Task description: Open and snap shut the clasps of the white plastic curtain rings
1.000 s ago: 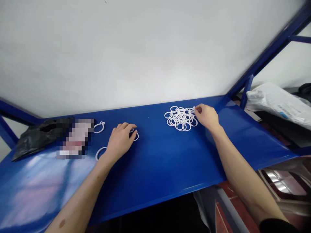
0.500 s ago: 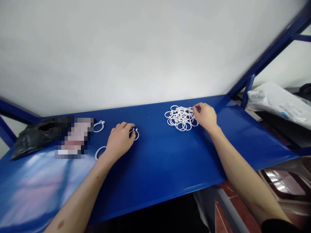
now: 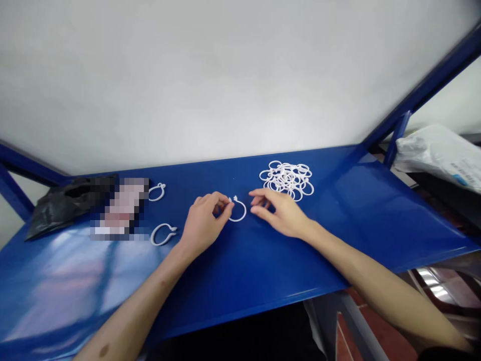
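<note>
My left hand (image 3: 208, 220) is closed, thumb and fingers pinching a white plastic ring (image 3: 243, 214) by its left side. That ring has a gap at the top, with small knobs at its ends. Just to its right, my right hand (image 3: 280, 210) reaches in with fingers apart, and nothing shows between them. Behind the right hand lies a pile of similar white rings (image 3: 287, 175), partly covered by it. Left of my left hand, one separate open ring (image 3: 152, 235) rests on the blue table, and another ring (image 3: 164, 190) lies farther back.
The blue table (image 3: 233, 281) runs along a pale wall (image 3: 225, 75). At the left lie a black plastic bag (image 3: 56, 210) and a blurred flat item (image 3: 124, 205). Blue frame bars (image 3: 424, 90) rise at the right, beside a clear plastic package (image 3: 447, 155).
My right hand has left the pile and come left toward the ring. My left hand has moved right with its ring, uncovering the near loose ring. The view has shifted slightly.
</note>
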Available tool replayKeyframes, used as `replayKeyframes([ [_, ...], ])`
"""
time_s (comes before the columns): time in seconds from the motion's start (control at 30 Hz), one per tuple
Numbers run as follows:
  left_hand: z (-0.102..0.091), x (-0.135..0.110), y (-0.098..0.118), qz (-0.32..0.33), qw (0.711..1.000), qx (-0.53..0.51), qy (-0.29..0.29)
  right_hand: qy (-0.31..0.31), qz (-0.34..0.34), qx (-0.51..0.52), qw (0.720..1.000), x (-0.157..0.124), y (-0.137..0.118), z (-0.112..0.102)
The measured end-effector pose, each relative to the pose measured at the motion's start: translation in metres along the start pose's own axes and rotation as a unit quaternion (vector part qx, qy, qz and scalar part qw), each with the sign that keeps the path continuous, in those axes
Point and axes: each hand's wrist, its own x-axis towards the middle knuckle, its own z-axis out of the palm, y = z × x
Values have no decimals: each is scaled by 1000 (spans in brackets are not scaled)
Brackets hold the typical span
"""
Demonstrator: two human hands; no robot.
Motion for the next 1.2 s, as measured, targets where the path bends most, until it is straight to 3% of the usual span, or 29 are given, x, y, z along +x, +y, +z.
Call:
replayKeyframes([
  [0.07,3,-5,9,22,999,-22,16,-25,6,51,998,-3,-6,13],
  [0.13,6,-8,14,22,999,-38,15,-9,12,68,998,-5,-6,19],
  [0.23,8,-9,15,-22,996,-83,-14,34,12,84,996,-6,1,22],
  [0.33,10,-8,12,-30,990,-128,-48,31,2,90,995,-6,8,23],
  [0.6,14,-17,13,30,992,-119,-37,10,-75,21,997,-11,8,27],
  [0.8,17,-22,11,76,984,-129,-92,-41,-180,-48,982,-17,14,25],
  [0.9,18,-22,14,90,985,-112,-96,-52,-193,-80,977,-15,16,24],
  [1.07,14,-15,17,58,991,-93,-71,-13,-173,-100,980,0,16,11],
  [1.2,-8,0,-3,11,994,4,-106,113,-96,-169,974,10,31,-21],
])
